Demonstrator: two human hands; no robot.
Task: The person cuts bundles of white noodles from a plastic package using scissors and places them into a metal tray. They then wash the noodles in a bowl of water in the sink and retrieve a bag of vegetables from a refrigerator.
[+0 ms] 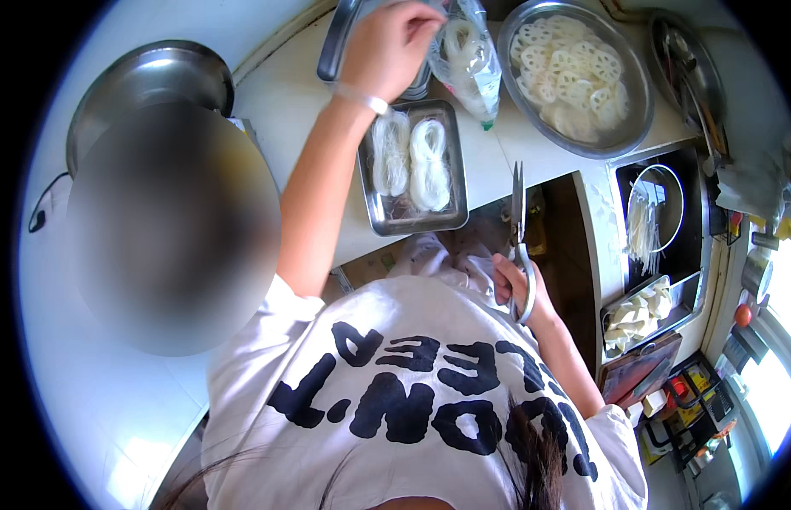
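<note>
My right hand holds a pair of scissors by the handles, in front of my body, with the blades pointing away and nearly together. My left hand, slightly blurred, hangs over steel trays at the back of the counter, fingers curled; whether it grips anything cannot be made out. Just right of it lies a clear plastic bag with bundled noodles inside. Nearer to me, a rectangular steel tray carries two bundles of dried glass noodles, side by side, with loose strands around them.
Lotus root slices sit in a big steel bowl. Beyond it are utensils in a bowl. At right, the sink holds a round strainer with pale strips and a tray of pale pieces. A steel basin stands left.
</note>
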